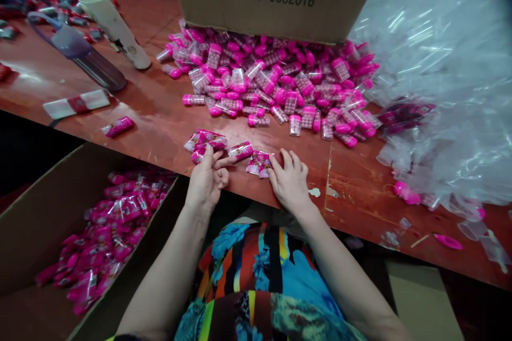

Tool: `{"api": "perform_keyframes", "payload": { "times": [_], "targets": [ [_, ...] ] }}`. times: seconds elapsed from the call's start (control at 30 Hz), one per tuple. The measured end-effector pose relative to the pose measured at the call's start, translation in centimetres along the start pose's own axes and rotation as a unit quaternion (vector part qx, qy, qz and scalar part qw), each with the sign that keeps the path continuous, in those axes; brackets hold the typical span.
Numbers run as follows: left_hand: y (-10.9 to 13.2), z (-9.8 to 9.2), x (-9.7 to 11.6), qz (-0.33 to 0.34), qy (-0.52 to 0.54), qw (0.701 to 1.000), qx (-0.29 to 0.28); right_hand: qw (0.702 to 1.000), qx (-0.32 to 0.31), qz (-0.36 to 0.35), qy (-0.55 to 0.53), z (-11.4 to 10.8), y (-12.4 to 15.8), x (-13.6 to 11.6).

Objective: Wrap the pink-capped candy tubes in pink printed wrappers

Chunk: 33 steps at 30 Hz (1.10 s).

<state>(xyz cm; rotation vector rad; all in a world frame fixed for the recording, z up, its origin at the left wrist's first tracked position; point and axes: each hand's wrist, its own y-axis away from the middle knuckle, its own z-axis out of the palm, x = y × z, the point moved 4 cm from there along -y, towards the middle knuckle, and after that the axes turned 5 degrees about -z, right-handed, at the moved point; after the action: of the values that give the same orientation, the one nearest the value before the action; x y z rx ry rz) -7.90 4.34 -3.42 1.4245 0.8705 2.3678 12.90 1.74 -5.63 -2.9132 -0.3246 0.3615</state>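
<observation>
My left hand [208,176] is at the table's front edge, its thumb against a small pile of pink printed wrappers [205,141] and its index finger stretched toward a wrapped pink piece [240,151]. My right hand [288,177] rests with its fingertips on flat pink wrappers [260,163]; whether it grips them is hard to tell. Beyond both hands lies a heap of clear bottles with pink caps and pink beads [264,82]. Another wrapped piece [119,126] lies off to the left.
A cardboard box [272,0] stands behind the heap. Two drinking bottles [94,64] [120,32] stand at left. An open carton [24,224] below left holds wrapped pink pieces. Clear plastic [448,117] covers the right side.
</observation>
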Motion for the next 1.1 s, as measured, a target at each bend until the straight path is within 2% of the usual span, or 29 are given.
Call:
{"api": "perform_keyframes", "payload": {
  "times": [0.1,0.3,0.4,0.5,0.57,0.7,0.77,0.83,0.93,1.0,1.1],
  "targets": [
    [0.4,0.4,-1.6,0.031,-0.026,0.999,0.014,0.999,0.035,0.003,0.014,0.2,0.4,-0.3],
    [1.6,4.1,-5.7,0.067,-0.151,0.982,-0.088,0.995,0.098,0.01,-0.02,-0.6,1.1,0.2],
    [1.4,5.4,-6.5,0.052,-0.169,0.977,-0.117,0.992,0.108,0.024,-0.06,-1.3,1.6,0.7],
    [1.6,6.4,-6.9,0.026,-0.174,0.972,-0.153,0.981,0.118,0.038,-0.152,-1.8,2.4,1.0],
    [1.8,6.8,-7.0,0.004,-0.164,0.973,-0.161,0.95,0.138,0.08,-0.268,-2.0,2.8,1.3],
    [2.2,7.3,-7.5,-0.049,-0.125,0.975,-0.177,0.82,0.153,0.182,-0.521,-1.6,3.0,2.0],
    [2.2,7.6,-7.8,-0.069,-0.116,0.973,-0.187,0.784,0.149,0.2,-0.568,-1.6,3.1,2.3],
    [2.2,8.0,-8.2,-0.092,-0.115,0.97,-0.196,0.786,0.149,0.203,-0.565,-1.9,3.2,2.6],
    [2.0,8.4,-8.5,-0.113,-0.108,0.966,-0.204,0.825,0.144,0.181,-0.516,-2.4,3.5,3.0],
    [1.8,8.6,-8.4,-0.107,-0.102,0.967,-0.206,0.854,0.128,0.155,-0.481,-2.7,3.5,3.3],
    [1.5,8.5,-7.5,-0.085,-0.099,0.972,-0.197,0.879,0.087,0.116,-0.455,-3.0,2.3,4.3]
  ]
}}
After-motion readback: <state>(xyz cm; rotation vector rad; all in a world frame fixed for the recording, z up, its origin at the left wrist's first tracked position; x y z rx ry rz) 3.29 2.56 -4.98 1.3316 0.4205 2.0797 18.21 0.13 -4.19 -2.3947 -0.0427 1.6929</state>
